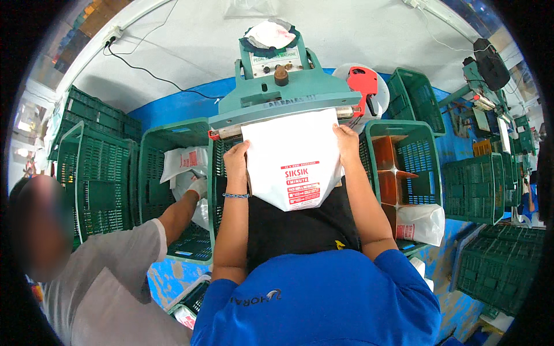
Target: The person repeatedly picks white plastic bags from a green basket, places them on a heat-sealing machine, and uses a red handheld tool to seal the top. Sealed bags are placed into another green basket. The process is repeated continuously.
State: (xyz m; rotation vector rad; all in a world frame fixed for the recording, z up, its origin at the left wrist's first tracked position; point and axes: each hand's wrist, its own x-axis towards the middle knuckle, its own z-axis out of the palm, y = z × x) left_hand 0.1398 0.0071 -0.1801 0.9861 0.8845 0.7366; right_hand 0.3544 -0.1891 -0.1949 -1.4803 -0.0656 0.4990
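Note:
A white plastic pouch with red print [291, 153] hangs from the jaws of a green pedal sealing machine [262, 104], its top edge at the sealing bar. My left hand [236, 160] pinches the pouch's left upper edge. On the opposite side, my right hand [346, 143] grips the right upper edge, close under the bar. The pouch looks filled and sags toward my lap. Whether the jaws are closed on its edge I cannot tell.
A co-worker's gloved hand [199, 187] reaches into a green crate [156, 135] of pouches at left. To the right, another crate [427, 138] holds orange-brown dividers [388, 184] and a filled pouch [421, 224]. A red tool [362, 83] sits beside the machine; stacked crates [473, 187] stand farther right.

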